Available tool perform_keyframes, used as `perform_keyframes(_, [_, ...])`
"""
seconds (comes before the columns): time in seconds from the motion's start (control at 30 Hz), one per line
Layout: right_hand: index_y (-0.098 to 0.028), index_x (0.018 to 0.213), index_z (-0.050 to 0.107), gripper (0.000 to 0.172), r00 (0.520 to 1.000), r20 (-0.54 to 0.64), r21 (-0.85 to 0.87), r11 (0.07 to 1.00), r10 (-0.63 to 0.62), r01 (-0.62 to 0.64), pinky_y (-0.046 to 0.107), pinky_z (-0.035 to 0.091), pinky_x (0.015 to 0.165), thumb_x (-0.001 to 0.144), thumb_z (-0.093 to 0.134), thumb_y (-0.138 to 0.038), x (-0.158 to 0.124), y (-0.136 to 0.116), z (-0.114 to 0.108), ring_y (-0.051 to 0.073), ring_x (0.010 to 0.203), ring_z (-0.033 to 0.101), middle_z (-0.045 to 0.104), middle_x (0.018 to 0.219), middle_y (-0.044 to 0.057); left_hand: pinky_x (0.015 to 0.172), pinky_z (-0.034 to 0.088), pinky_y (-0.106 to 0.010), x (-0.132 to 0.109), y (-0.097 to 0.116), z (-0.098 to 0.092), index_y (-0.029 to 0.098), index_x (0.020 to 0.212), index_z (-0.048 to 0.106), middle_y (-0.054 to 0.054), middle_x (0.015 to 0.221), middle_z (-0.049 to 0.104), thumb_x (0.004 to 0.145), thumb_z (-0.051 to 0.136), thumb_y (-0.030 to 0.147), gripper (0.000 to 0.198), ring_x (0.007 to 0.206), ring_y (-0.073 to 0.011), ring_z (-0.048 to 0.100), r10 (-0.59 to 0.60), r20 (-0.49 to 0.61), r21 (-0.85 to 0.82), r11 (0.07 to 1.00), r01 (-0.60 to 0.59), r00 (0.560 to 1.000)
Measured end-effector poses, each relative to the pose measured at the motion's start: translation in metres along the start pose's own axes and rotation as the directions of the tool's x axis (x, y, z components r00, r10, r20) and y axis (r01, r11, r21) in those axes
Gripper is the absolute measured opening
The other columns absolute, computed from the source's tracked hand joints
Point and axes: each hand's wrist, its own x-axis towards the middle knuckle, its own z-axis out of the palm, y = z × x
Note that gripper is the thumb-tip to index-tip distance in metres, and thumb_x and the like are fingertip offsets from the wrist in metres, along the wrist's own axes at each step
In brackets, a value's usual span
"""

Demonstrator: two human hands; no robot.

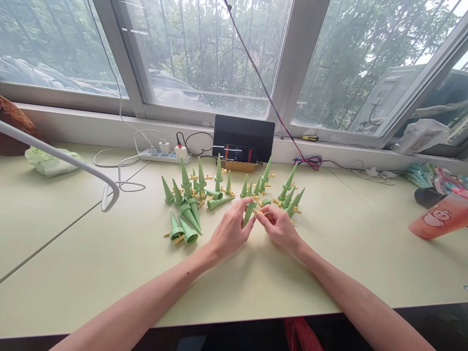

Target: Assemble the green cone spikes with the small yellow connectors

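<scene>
My left hand (234,222) is closed around a green plastic watering spike (249,212), its cone pointing down and toward me. Close beside it, my right hand (280,224) pinches a small yellow valve (258,212) at the spike's side. Whether the valve is seated in the spike I cannot tell. Several more green spikes with yellow valves stand upright behind my hands, such as one spike (218,175) in the middle and another spike (290,178) to the right. Left of my hands several lie on their sides, among them an open-ended spike (188,231).
A phone (239,153) leans on a black tablet (252,131) at the back. Left of it sits a power strip (157,155) with cables. A white curved rod (66,158) crosses the left side. A pink cup (440,214) tilts at the right, near a black mouse (427,196).
</scene>
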Motion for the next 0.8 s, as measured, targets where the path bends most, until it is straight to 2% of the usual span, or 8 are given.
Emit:
perform_keyframes(0.43, [-0.019,0.084,0.062,0.028,0.995,-0.098,0.004,1.0,-0.026,0.027,0.028,0.027,0.05,0.092,0.062,-0.046,-0.0015,-0.0009,0.0001,0.011,0.052,0.033,0.046,0.062,-0.003,0.055,0.049,-0.024,-0.0001,0.0038,-0.001,0.024,0.126,0.048,-0.002,0.101,0.061,0.094,0.056,0.025,0.033,0.055,-0.0069,0.051,-0.04,0.013,-0.055,0.998,0.041,0.999])
perform_keyframes(0.8, [-0.02,0.074,0.059,0.04,0.995,-0.1,-0.006,1.0,-0.016,0.015,0.029,0.027,0.05,0.093,0.058,-0.055,-0.0015,-0.0022,0.0005,0.012,0.053,0.034,0.045,0.062,-0.002,0.055,0.049,-0.024,-0.0001,0.0034,-0.0013,0.023,0.126,0.048,-0.003,0.098,0.062,0.094,0.056,0.024,0.033,0.057,-0.0087,0.051,-0.031,0.008,-0.039,0.999,0.031,0.999])
